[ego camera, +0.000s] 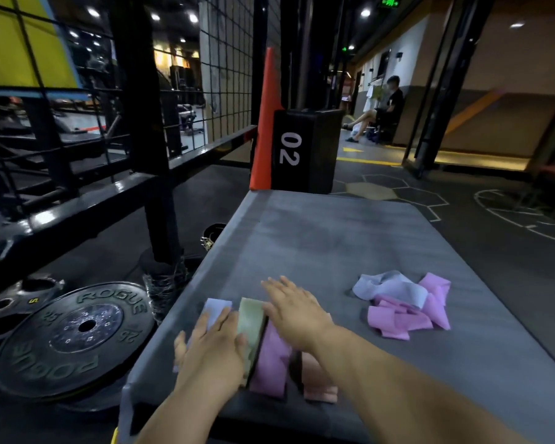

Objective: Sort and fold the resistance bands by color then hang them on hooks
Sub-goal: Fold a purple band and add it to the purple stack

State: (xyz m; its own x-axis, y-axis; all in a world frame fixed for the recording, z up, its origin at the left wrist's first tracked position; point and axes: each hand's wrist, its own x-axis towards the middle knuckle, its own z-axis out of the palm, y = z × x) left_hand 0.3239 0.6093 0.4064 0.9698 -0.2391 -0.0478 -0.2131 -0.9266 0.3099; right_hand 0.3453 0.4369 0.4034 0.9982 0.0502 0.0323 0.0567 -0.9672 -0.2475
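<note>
On the near edge of the grey padded platform [334,245], seen from the head camera, four folded resistance bands lie side by side in a row: a pale lavender band [218,310], a green band [250,320], a pink folded band [269,363] and a peach band [319,382]. They sit one colour per strip, which reads as the sorting already laid out so each can be lifted separately.

The left hand [212,347] lies flat, fingers straight, on the lavender band with its edge against the green one, apparently pinning the fold so it does not spring open. The right hand [297,312] is also flat with fingers spread, palm down across the far end of the pink folded band and touching the green, likely smoothing or squaring the strips. Neither hand pinches anything.

Well apart to the right lies a loose heap [398,318] of crumpled pink bands with a pale grey-blue band [388,288] draped over it; these look unsorted and kept away from the finished row. I judge the folding about half done.

No hooks are identifiable in this view. A weight plate [74,338] rests on the floor left of the platform.
</note>
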